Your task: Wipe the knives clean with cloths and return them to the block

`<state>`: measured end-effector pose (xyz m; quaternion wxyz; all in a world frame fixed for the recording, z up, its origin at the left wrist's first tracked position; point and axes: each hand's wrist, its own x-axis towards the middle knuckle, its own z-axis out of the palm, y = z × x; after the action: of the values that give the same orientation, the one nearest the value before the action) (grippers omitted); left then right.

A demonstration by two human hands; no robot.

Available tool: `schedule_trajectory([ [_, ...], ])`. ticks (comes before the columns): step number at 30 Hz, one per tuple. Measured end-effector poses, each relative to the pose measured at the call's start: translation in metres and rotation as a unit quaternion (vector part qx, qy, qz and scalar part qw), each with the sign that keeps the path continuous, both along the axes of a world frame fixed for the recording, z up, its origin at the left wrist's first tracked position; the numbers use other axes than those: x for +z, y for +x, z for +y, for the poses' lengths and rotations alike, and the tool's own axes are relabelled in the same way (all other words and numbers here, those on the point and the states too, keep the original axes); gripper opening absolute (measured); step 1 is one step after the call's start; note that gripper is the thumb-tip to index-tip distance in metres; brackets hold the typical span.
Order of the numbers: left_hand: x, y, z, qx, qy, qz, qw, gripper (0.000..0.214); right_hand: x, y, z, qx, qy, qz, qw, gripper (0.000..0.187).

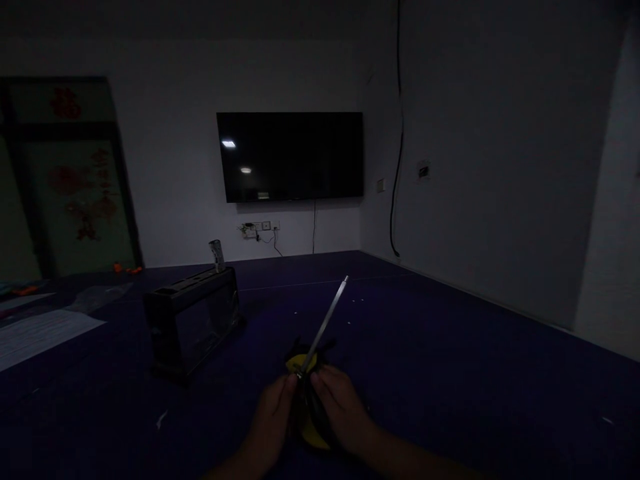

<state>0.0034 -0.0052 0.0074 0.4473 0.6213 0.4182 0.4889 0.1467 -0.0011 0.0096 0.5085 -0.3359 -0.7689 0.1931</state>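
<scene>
Low in the centre, my left hand (270, 415) and my right hand (347, 410) are closed close together, thumbs toward each other. Between them is a black-and-yellow object (315, 437) whose exact kind is too dark to make out. A thin silver rod (327, 317) rises from between the thumbs, tilting up and to the right, with a narrower tip. Yellow and black parts also show just beyond the thumbs. My palms and lower fingers hide much of the object.
A black open-framed stand (167, 333) is at left on the dark blue surface (450, 387), with a grey cylinder-like piece (217, 255) upright at its far end. Paper (45, 337) and clear plastic (100, 297) lie farther left. Small white scraps dot the surface. A television (293, 157) hangs beyond.
</scene>
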Motion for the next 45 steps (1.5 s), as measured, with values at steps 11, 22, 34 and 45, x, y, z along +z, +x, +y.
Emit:
schedule_trajectory([
  [11, -0.005, 0.0018, 0.0083, -0.019, -0.094, -0.089, 0.991, 0.06, 0.0015, 0.0003, -0.0007, 0.004, 0.001, -0.027, 1.0, 0.044],
  [22, 0.0021, 0.0017, 0.0033, 0.002, -0.091, -0.096, 0.991, 0.061, -0.0002, -0.001, -0.0007, -0.022, 0.004, -0.018, 1.0, 0.046],
  [34, -0.0042, -0.0002, 0.0055, -0.094, -0.097, -0.094, 0.986, 0.057, 0.004, -0.0002, -0.0025, 0.027, -0.003, -0.001, 1.0, 0.046],
  [45, -0.0006, 0.0011, 0.0045, 0.003, -0.092, -0.102, 0.991, 0.056, 0.0001, -0.0001, 0.0012, 0.008, -0.002, -0.023, 1.0, 0.046],
])
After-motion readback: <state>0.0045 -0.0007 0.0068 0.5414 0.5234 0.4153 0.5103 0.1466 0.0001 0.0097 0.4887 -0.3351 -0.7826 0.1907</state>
